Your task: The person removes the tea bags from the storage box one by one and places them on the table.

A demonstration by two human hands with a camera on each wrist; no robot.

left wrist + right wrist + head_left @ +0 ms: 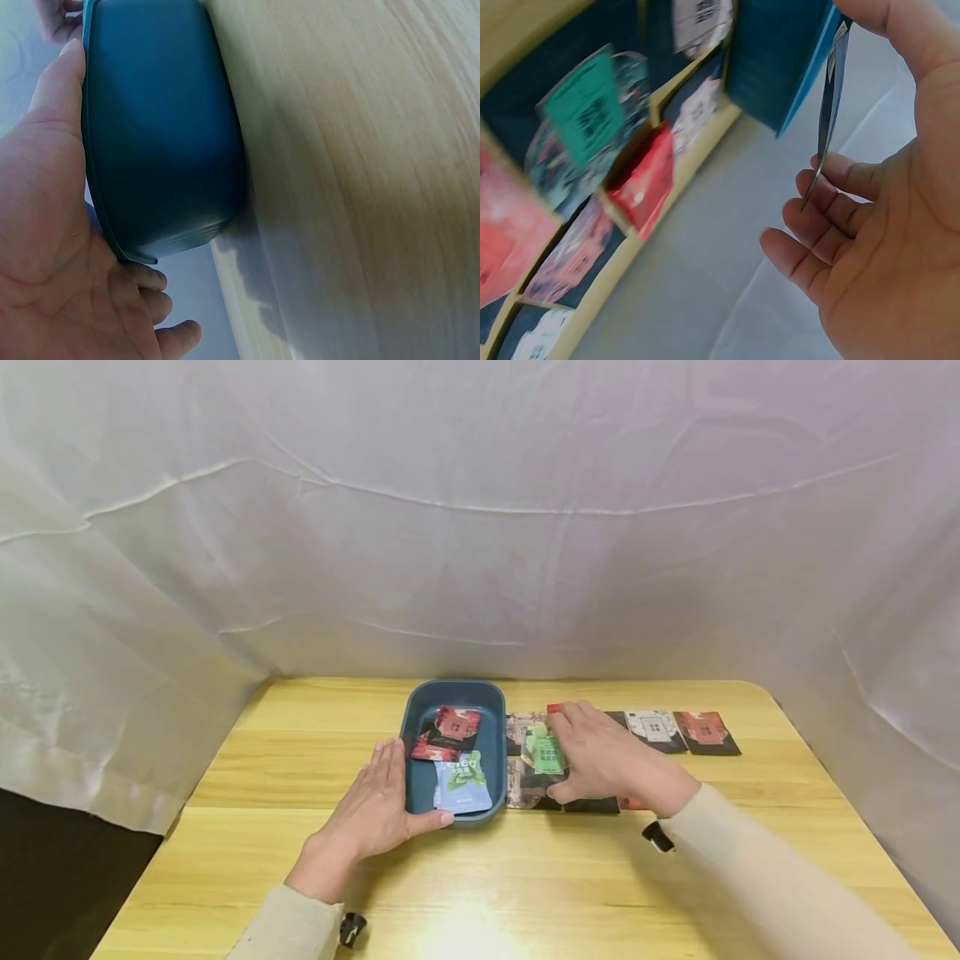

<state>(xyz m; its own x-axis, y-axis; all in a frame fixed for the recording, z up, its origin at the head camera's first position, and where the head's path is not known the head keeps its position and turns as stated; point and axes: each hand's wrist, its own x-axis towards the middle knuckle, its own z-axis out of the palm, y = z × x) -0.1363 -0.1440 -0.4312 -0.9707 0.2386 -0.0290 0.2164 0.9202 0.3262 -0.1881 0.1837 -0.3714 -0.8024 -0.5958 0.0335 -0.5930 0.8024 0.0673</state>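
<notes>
My left hand point(369, 802) rests against the near left corner of a dark blue plastic tub point(421, 787). Its fingers lie along the left rim and the thumb on the near rim. To the right of the tub, my right hand point(603, 756) pinches a flat tea sachet with a green label point(549, 753) between thumb and fingers. Seen edge-on in the right wrist view, that sachet point(831, 97) hangs above the others. Inside the tub are red-and-black sachets point(456, 725) and a light blue sachet with green leaves point(462, 787).
More sachets lie in rows right of the tub, including a white-labelled one point(654, 728) and a red-labelled one point(707, 731); my right hand partly covers them. They lie on a wooden table point(300, 760), with a pale cloth point(480, 568) hanging behind it.
</notes>
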